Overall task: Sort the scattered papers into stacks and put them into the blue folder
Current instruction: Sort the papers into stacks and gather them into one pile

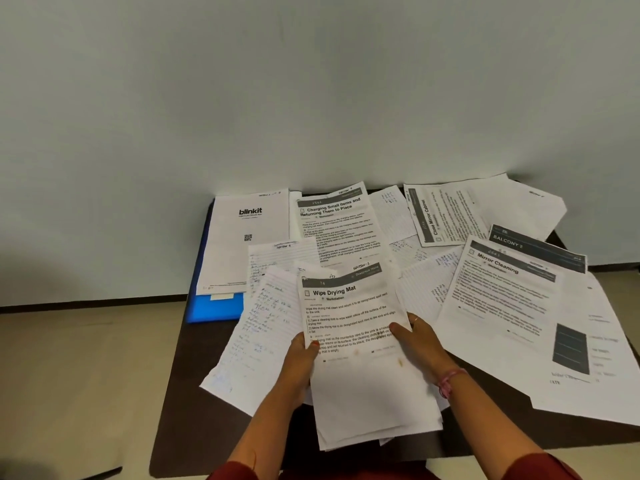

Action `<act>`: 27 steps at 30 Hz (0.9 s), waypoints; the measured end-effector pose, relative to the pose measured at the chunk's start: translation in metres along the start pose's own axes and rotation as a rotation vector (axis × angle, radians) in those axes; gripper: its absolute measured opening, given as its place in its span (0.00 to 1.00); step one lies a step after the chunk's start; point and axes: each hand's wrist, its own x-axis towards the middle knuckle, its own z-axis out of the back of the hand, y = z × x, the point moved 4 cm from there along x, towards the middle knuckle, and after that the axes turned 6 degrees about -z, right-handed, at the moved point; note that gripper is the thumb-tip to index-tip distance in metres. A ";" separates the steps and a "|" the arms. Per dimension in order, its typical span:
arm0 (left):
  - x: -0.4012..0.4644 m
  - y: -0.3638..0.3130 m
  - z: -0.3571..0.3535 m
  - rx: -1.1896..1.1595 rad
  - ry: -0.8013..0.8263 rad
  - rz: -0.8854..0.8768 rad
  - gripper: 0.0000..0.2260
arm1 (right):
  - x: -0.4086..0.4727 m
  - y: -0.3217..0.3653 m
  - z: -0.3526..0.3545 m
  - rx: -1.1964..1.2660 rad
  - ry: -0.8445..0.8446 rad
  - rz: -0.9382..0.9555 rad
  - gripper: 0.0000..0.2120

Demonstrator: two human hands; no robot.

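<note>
A stack of white sheets [360, 386], topped by a page headed "Wipe Drying Mat", is held up over the front middle of the dark table [180, 393]. My left hand [301, 362] grips its left edge with the thumb on top. My right hand [419, 341] grips its right edge the same way. The blue folder [216, 308] lies flat at the table's left side, mostly covered by a "blinkit" sheet [242, 244]. Loose printed and handwritten sheets lie scattered across the table, among them "Charging Small Items" [337, 223], "Close Mirror Cabinet" [446, 216] and "Mirror Cleaning" [498, 299].
The table stands against a pale wall [311, 91]. Beige floor [69, 375] shows to its left. A large sheet with a dark picture [581, 355] overhangs the table's right edge. A handwritten lined page [256, 337] juts past the left side of the held stack.
</note>
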 end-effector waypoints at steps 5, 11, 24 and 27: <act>0.002 -0.007 0.010 -0.033 -0.021 -0.026 0.13 | -0.001 0.007 -0.003 -0.012 0.002 0.042 0.10; 0.003 -0.019 0.016 -0.041 -0.051 -0.081 0.11 | -0.001 0.013 -0.002 0.051 0.009 0.084 0.09; 0.005 -0.008 0.006 -0.079 -0.086 -0.056 0.10 | 0.005 0.025 0.017 0.197 -0.006 0.127 0.17; 0.007 -0.002 0.002 -0.022 -0.077 -0.031 0.09 | 0.017 0.037 0.026 0.179 -0.070 0.152 0.20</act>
